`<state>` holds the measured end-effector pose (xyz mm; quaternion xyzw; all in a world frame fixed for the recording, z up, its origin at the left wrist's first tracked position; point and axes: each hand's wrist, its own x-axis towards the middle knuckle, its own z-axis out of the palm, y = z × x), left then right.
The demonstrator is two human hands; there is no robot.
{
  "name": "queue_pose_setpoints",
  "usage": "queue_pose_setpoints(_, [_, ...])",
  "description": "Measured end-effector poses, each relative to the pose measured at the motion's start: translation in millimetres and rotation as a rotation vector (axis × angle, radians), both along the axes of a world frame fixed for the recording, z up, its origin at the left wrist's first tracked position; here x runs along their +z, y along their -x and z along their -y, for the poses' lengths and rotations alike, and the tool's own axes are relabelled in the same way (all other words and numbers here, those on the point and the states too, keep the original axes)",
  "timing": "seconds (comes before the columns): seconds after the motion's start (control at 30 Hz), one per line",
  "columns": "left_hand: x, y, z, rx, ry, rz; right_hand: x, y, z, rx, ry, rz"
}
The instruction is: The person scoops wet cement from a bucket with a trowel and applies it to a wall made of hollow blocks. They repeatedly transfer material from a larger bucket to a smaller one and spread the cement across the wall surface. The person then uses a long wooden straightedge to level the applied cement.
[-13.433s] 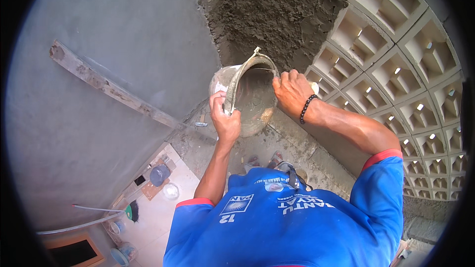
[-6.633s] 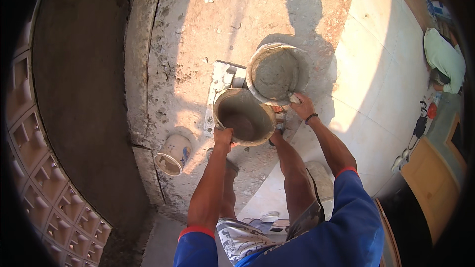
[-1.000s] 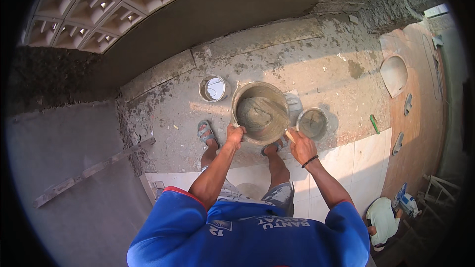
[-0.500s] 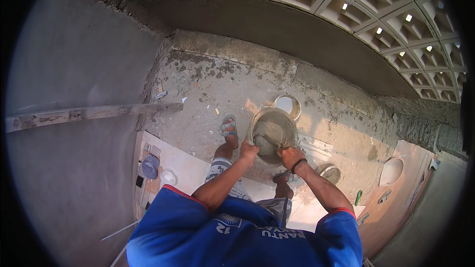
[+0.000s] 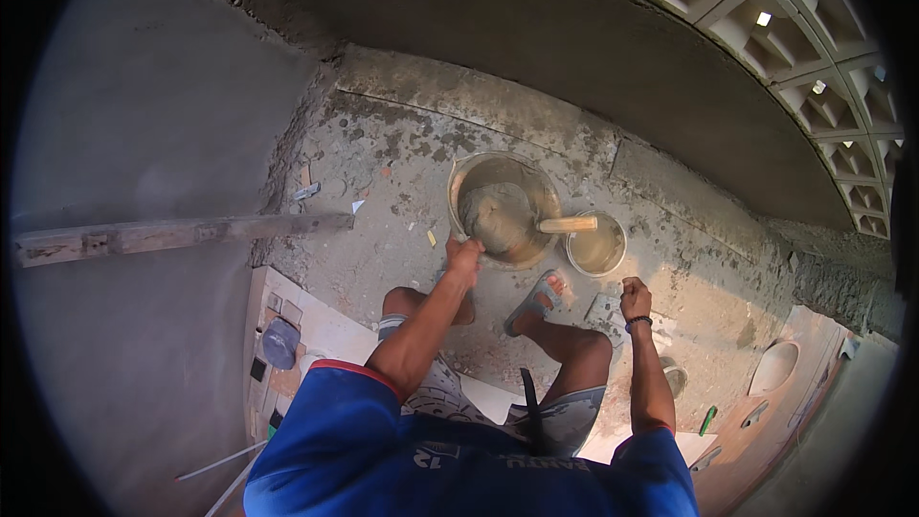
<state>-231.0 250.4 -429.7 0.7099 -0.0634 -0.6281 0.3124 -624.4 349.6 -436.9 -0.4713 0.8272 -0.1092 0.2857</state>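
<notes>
A large round bucket [image 5: 450, 193] with grey wet mortar [image 5: 498, 218] inside stands on the rough floor ahead of me. My left hand [image 5: 464, 258] is closed on its near left rim. A tool's pale wooden handle [image 5: 570, 224] juts over the bucket's right side; its other end is hidden. My right hand [image 5: 635, 299], with a dark bead bracelet at the wrist, is apart from the bucket, to the right. Its fingers are curled into a fist with nothing visible in them. Between that hand and the bucket sits a smaller pail [image 5: 620, 258], partly under the handle.
A wooden beam [image 5: 182, 233] lies across at left. Pale boards [image 5: 330, 321] with a grey-blue rounded object [image 5: 280, 343] are at lower left. Another container [image 5: 676, 381] is beyond my right forearm. A wooden panel [image 5: 766, 431] stretches along the right; a perforated block wall [image 5: 747, 19] rises ahead.
My right hand has let go of the large bucket and moved right. The bucket now stands left of the smaller pail, which it partly covered before. The wooden handle has come into view.
</notes>
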Motion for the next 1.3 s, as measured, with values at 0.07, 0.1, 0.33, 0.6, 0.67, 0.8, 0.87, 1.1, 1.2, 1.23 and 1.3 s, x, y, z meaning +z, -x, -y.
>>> queue_pose_setpoints(0.07, [-40.6, 4.2, 24.0, 0.010, 0.005, -0.007, -73.6, 23.5, -17.7, -0.048, -0.025, -0.017])
queue_pose_setpoints(0.1, [-66.0, 9.7, 30.8, 0.023, 0.005, -0.022, -92.1, 27.4, -11.8, -0.062, -0.027, -0.017])
queue_pose_setpoints(0.33, [-190.9, 32.2, 52.8, 0.101, 0.078, -0.154, -187.5, 27.1, 4.9, -0.516, 0.079, 0.565])
queue_pose_setpoints(0.6, [-221.3, 53.6, 19.1, 0.163, 0.137, -0.088, -163.9, 23.2, 25.6, -0.432, 0.153, 0.583])
queue_pose_setpoints(0.67, [-230.3, 55.4, 18.7, 0.165, 0.176, -0.105, -146.8, 19.5, 33.7, -0.403, 0.194, 0.534])
queue_pose_setpoints(0.8, [-234.5, 71.7, 12.0, 0.230, 0.209, -0.114, -94.4, 21.9, 46.5, -0.285, 0.161, 0.463])
queue_pose_setpoints(0.87, [-256.9, 89.6, 0.5, 0.314, 0.291, -0.075, -66.0, 19.1, 55.3, -0.179, 0.177, 0.384])
queue_pose_setpoints(1.1, [-254.4, 121.4, -3.7, 0.484, 0.485, -0.091, 16.8, -15.1, 98.9, 0.169, 0.041, 0.222])
queue_pose_setpoints(1.2, [-252.3, 128.8, -3.5, 0.467, 0.490, 0.023, 22.5, -23.6, 110.5, 0.241, -0.011, 0.144])
queue_pose_setpoints(1.23, [-251.7, 131.3, -3.7, 0.463, 0.490, 0.053, 22.6, -25.6, 115.9, 0.255, -0.041, 0.127])
queue_pose_setpoints(1.3, [-248.1, 132.9, -5.0, 0.459, 0.487, 0.092, 25.8, -37.1, 124.9, 0.294, -0.069, 0.120])
